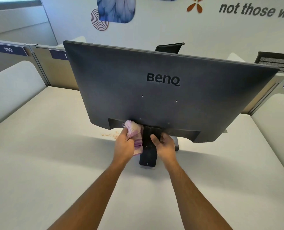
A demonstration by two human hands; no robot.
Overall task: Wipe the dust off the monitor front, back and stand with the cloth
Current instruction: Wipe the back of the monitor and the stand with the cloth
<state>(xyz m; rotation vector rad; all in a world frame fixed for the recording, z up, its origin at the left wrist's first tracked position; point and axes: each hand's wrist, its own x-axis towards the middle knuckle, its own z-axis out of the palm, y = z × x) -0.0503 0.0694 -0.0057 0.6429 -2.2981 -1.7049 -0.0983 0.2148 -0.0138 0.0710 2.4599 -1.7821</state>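
Note:
A dark grey BenQ monitor stands on the white desk with its back toward me. Its black stand neck runs down to a base under the panel. My left hand grips a bunched pink cloth and presses it against the left side of the stand neck, just under the panel's lower edge. My right hand wraps around the right side of the neck, thumb across its front. The screen side is hidden from me.
The white desk has low padded dividers at left and right. Brownish specks lie on the desk left of the stand. Partition panels and two black chair backs rise behind the monitor.

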